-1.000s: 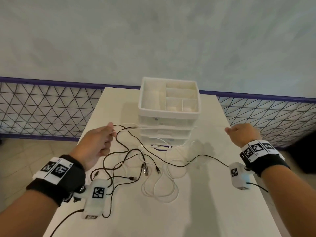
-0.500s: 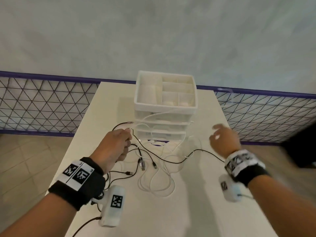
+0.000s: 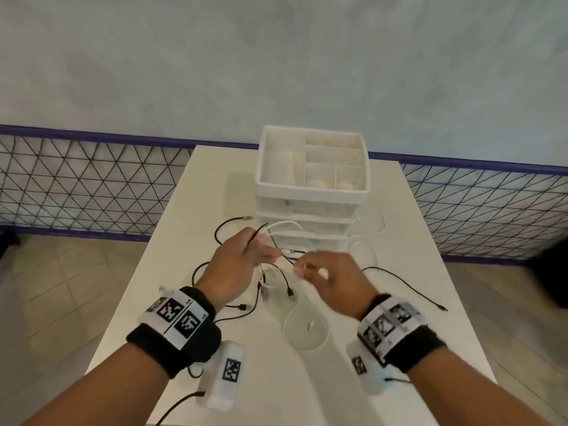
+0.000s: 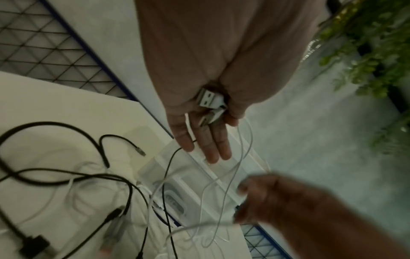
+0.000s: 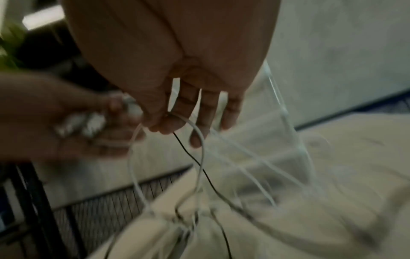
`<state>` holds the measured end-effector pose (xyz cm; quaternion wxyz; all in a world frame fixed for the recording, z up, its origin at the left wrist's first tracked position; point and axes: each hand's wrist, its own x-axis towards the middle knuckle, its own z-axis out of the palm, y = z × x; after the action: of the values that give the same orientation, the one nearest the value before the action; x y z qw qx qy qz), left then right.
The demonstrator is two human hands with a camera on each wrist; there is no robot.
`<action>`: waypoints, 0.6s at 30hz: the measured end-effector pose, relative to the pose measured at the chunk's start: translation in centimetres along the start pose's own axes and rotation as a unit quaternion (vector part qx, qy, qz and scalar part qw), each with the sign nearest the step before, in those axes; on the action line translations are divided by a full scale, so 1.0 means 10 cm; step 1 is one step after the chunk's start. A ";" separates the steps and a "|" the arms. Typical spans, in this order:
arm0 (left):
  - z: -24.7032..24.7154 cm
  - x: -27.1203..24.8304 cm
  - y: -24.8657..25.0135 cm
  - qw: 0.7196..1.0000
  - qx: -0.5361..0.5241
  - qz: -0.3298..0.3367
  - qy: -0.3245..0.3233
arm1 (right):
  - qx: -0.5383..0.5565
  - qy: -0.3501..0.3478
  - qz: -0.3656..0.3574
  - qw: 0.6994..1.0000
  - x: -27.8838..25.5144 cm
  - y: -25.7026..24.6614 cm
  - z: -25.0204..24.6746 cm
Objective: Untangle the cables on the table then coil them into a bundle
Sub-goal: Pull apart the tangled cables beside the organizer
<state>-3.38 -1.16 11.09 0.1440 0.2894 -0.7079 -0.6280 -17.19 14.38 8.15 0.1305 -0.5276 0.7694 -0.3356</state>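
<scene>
Right hand (image 3: 330, 279) blurred in the head view and in the left wrist view — fingertips indistinct, grip on the white cable (image 5: 200, 140) hard to read. Left hand (image 3: 238, 265) covers part of the black cables (image 3: 270, 284); which strand it grips cannot be told. Right wrist view smeared along the bottom — table (image 5: 332, 157) and cable tangle unreadable. Organizer (image 3: 312, 186) drawers' contents hidden. Both forearms cut off at the frame bottom.

black wristbands (image 3: 172, 348), checkered marker tags, white camera pods, seemingly cabled.

No readable text, only coded markers
</scene>
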 end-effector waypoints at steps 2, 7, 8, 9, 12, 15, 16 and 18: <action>0.11 0.01 0.05 0.998 0.018 0.055 -0.022 | 0.048 0.058 -0.020 0.997 0.19 -0.25 -0.31; 0.20 0.05 0.17 0.995 -0.046 0.080 -0.022 | 0.077 0.239 0.036 0.967 0.36 -0.40 -0.88; 0.15 0.07 0.14 0.996 -0.048 0.070 -0.029 | 0.087 0.280 0.058 0.954 0.35 -0.36 -0.98; 0.09 0.09 0.11 0.997 -0.046 0.059 -0.035 | 0.111 0.322 0.081 0.937 0.34 -0.31 -1.08; -0.07 0.11 -0.01 0.999 -0.032 0.010 -0.039 | 0.178 0.415 0.146 0.880 0.31 -0.16 -1.32; -0.19 0.10 -0.09 0.998 -0.043 -0.046 -0.022 | 0.210 0.470 0.188 0.837 0.26 -0.04 -1.40; -0.21 0.09 -0.10 0.996 -0.056 -0.063 -0.014 | 0.218 0.471 0.200 0.831 0.25 -0.02 -1.38; -0.24 0.08 -0.09 0.994 -0.079 -0.081 -0.005 | 0.227 0.446 0.208 0.841 0.22 -0.04 -1.30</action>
<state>-2.38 -3.61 10.50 0.1112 0.3300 -0.6313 -0.6930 -25.04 17.23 18.33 -0.0436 -0.1047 0.7383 -0.6649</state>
